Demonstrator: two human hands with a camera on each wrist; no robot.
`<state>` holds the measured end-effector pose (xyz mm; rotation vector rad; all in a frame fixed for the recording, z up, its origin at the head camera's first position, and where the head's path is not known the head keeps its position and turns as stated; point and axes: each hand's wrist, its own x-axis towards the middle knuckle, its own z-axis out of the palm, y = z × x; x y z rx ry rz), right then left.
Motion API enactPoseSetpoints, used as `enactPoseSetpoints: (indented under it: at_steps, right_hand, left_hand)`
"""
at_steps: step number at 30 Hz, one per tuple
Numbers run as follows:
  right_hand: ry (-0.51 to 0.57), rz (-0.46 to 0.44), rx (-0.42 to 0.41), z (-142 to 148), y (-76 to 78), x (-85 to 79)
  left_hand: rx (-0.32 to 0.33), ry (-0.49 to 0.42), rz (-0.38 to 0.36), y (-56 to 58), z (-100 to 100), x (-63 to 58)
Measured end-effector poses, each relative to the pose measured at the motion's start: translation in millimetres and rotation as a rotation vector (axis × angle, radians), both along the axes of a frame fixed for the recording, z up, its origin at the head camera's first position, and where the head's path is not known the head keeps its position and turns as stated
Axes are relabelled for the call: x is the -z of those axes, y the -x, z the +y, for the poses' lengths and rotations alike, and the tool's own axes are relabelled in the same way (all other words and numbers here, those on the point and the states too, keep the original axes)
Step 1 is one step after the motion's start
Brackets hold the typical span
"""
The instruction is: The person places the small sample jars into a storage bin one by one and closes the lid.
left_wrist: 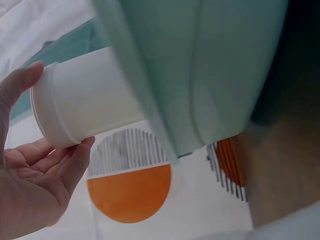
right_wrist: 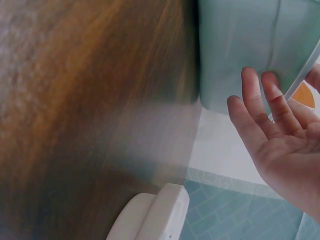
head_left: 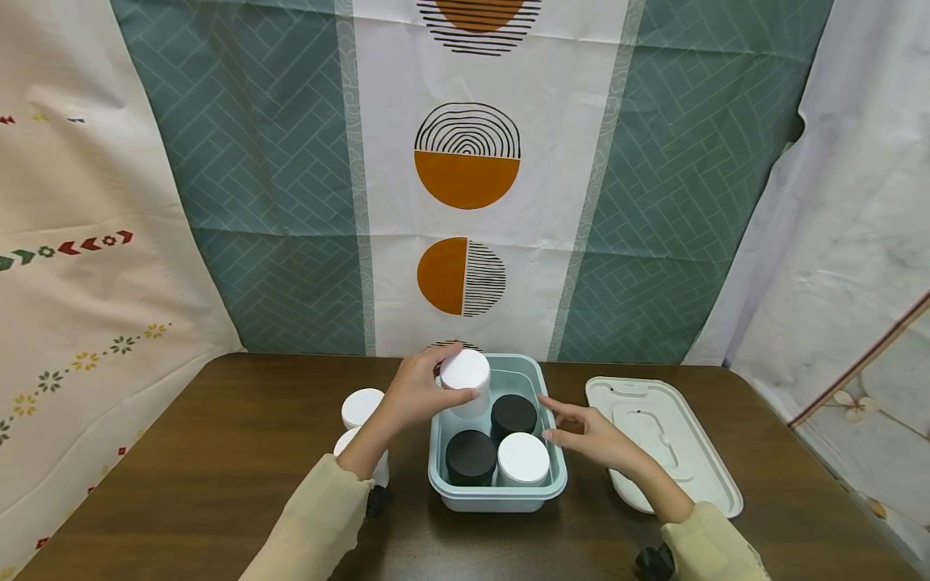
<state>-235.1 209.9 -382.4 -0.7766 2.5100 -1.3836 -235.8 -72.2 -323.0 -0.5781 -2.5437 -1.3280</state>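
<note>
My left hand (head_left: 421, 390) grips a white lidded jar (head_left: 468, 387) by its upper part, thumb on one side and fingers on the other. The jar is partly below the rim at the far left of a light blue plastic bin (head_left: 501, 504). In the left wrist view, the jar (left_wrist: 95, 95) passes behind the bin's wall (left_wrist: 200, 65). Two black-lidded jars, one nearer (head_left: 471, 457) and one farther (head_left: 513, 415), stand in the bin with another white jar (head_left: 523, 458). My right hand (head_left: 592, 436) touches the bin's right rim, its fingers (right_wrist: 255, 97) extended along the outer wall.
Two more white jars, one farther back (head_left: 361, 407) and one nearer (head_left: 349, 440), stand left of the bin, partly hidden by my left arm. A white lid (head_left: 683, 444) lies on the brown table (head_left: 218, 452) to the right. Patterned cloth (head_left: 465, 266) hangs behind.
</note>
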Motion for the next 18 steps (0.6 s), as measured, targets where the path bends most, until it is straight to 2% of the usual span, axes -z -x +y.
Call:
enactPoseSetpoints:
  at_steps: [10, 18]
  right_hand:
    - [-0.003, -0.007, 0.004, 0, 0.4, 1.0]
    - [0.007, -0.012, -0.004, 1, 0.1, 0.1]
  left_hand:
    - [0.007, 0.099, -0.012, 6.9, 6, 21.2]
    - [0.056, 0.220, 0.001, 13.0, 7, 28.8]
